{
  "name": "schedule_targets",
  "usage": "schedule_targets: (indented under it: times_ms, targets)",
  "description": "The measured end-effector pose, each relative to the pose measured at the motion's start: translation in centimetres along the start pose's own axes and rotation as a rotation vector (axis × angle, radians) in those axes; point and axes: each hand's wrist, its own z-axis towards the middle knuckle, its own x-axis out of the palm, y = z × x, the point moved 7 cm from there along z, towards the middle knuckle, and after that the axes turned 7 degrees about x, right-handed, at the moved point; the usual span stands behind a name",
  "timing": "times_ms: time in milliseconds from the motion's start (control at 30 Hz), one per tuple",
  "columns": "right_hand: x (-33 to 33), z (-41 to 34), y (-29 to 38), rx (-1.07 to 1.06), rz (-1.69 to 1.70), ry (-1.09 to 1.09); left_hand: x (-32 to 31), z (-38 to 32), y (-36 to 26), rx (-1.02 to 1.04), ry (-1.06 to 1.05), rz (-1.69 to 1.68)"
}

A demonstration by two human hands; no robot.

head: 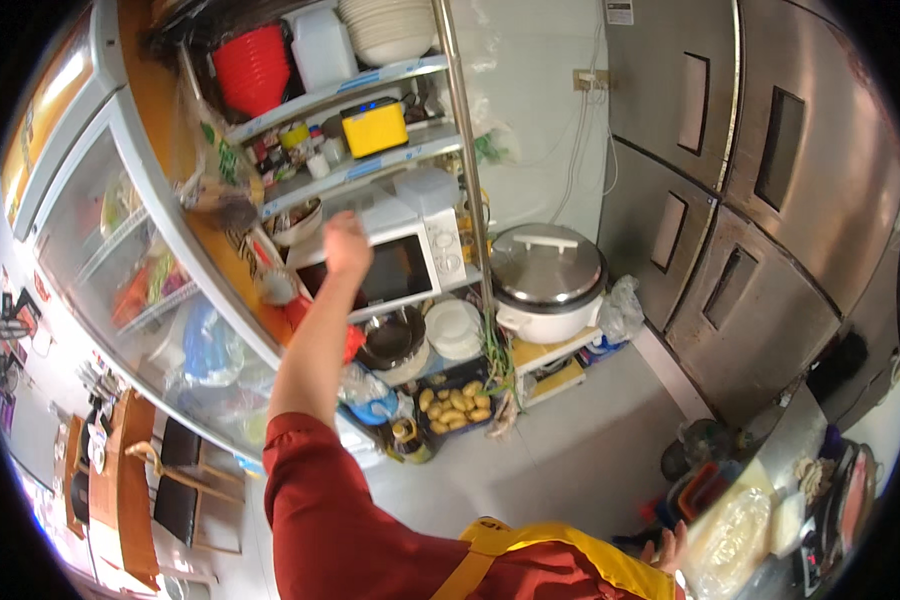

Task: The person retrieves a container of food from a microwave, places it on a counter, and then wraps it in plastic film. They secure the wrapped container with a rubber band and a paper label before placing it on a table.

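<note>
My left hand (349,244), at the end of an outstretched bare arm, is in front of a white microwave oven (397,262) on a shelf. Its fingers look curled and blurred, and whether anything is inside them cannot be seen. Left of it on the microwave's shelf is a white bowl (298,223) with small items. Down at the lower right, my right hand (673,551) is partly hidden by my yellow apron (570,541). Its fingers are apart, beside a clear plastic bag of pale food (733,532) on a counter.
A metal shelf rack (461,112) holds red baskets (251,71), plates (386,30) and a yellow device (375,127). Below are potatoes (454,405) in a crate and an oil bottle (409,439). A large rice cooker (547,277), steel refrigerator (765,187) and glass-door fridge (165,300) stand around.
</note>
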Motion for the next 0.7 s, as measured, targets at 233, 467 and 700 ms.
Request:
schedule_targets:
  times_ms: [233, 467, 700]
  targets:
    - [7.2, 5.9, 6.5, 0.152, -0.130, 0.018, -2.5, 15.4, 11.2, -0.177, 0.147, 0.140]
    - [16.1, 8.7, 17.5, 0.204, -0.054, 0.109, 3.2, 20.4, 15.2, 0.277, 0.367, 0.173]
    - [13.9, 16.0, 24.9, 0.131, 0.019, 0.071, 5.2, 14.2, 6.6, 0.137, 0.451, -0.582]
